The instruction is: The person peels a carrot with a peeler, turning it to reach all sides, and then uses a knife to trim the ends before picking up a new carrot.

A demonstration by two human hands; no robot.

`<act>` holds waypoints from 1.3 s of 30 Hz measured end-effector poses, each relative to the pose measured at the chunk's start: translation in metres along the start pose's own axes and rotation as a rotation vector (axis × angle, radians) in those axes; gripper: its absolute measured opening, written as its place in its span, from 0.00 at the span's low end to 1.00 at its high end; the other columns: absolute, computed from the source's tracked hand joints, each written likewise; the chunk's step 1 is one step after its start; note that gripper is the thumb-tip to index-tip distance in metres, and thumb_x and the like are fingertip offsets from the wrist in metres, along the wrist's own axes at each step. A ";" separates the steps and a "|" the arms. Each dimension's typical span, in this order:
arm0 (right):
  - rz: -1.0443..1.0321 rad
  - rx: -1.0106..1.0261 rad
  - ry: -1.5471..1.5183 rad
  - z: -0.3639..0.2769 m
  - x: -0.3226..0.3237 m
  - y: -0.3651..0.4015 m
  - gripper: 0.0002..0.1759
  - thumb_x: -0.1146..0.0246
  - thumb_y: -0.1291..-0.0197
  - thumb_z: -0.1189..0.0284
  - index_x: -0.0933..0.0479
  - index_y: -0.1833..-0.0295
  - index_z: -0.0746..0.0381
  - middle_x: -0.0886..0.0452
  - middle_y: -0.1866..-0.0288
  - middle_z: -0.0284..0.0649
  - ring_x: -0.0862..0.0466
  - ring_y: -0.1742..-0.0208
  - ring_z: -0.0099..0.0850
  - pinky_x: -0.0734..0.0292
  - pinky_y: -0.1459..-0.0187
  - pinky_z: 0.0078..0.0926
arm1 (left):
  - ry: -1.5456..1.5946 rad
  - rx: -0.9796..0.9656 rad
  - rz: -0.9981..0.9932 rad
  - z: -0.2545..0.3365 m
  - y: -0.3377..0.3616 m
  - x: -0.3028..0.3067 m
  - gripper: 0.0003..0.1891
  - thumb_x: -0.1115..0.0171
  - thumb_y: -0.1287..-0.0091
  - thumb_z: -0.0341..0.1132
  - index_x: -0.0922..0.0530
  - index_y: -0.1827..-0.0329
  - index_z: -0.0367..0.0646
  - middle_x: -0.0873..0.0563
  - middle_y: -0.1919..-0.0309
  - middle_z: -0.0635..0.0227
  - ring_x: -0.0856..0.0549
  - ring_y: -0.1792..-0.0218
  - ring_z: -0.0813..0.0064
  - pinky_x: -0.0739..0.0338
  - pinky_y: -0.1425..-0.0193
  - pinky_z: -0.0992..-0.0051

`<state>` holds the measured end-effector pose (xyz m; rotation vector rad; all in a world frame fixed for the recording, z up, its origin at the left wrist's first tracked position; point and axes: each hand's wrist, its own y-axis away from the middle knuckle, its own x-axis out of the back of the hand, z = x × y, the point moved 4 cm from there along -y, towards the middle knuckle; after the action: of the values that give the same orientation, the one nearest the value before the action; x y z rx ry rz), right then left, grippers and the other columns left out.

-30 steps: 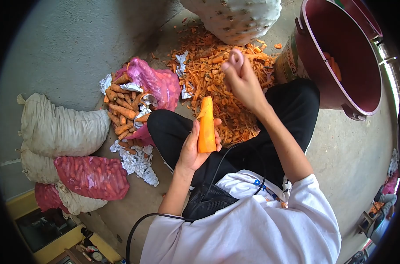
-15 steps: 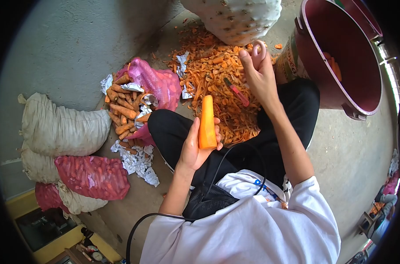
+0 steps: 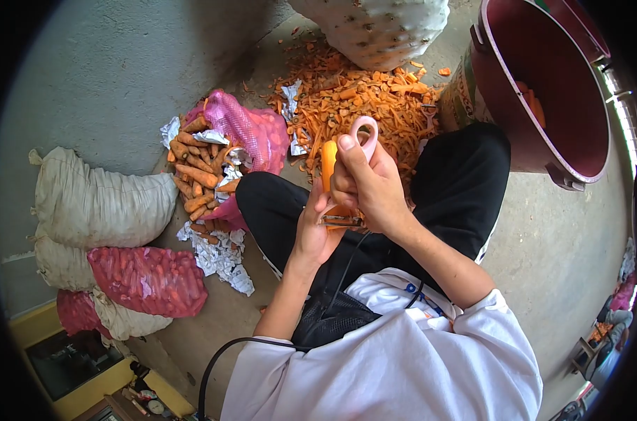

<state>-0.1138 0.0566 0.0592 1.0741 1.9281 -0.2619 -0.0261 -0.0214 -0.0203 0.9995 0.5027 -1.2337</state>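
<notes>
A peeled orange carrot (image 3: 328, 165) stands lengthwise in my left hand (image 3: 314, 230), whose fingers are wrapped round it. My right hand (image 3: 372, 184) grips a pink peeler (image 3: 365, 129) with a looped handle end, the thumb lying along it. The peeler's metal blade (image 3: 342, 222) is at the lower end of the carrot, close to my left palm. My right fingers hide the middle of the carrot. Beyond both hands, a heap of carrot peelings (image 3: 374, 95) covers the floor between my legs.
An opened pink mesh bag (image 3: 255, 133) spills unpeeled carrots (image 3: 198, 174) and crumpled paper at left. Further left lie white sacks (image 3: 101, 200) and a full red mesh bag (image 3: 149, 281). A large maroon tub (image 3: 543, 77) with carrots inside stands at right. A white sack (image 3: 374, 28) is ahead.
My right hand has come down and left with the peeler, from above the peelings onto the carrot. My left hand still holds the carrot. The red-handled tool on the peelings is no longer visible.
</notes>
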 end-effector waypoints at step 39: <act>0.044 0.373 0.147 -0.031 0.038 -0.075 0.15 0.46 0.32 0.60 0.39 0.63 0.59 0.36 0.82 0.29 0.33 0.85 0.19 0.23 0.79 0.25 | -0.130 -0.021 0.100 0.011 -0.002 -0.006 0.24 0.62 0.27 0.56 0.30 0.48 0.44 0.26 0.66 0.69 0.25 0.68 0.75 0.29 0.66 0.74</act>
<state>-0.1987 0.0508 0.0311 1.4104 2.0307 -0.5477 -0.0323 -0.0279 -0.0108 0.9095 0.3590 -1.1929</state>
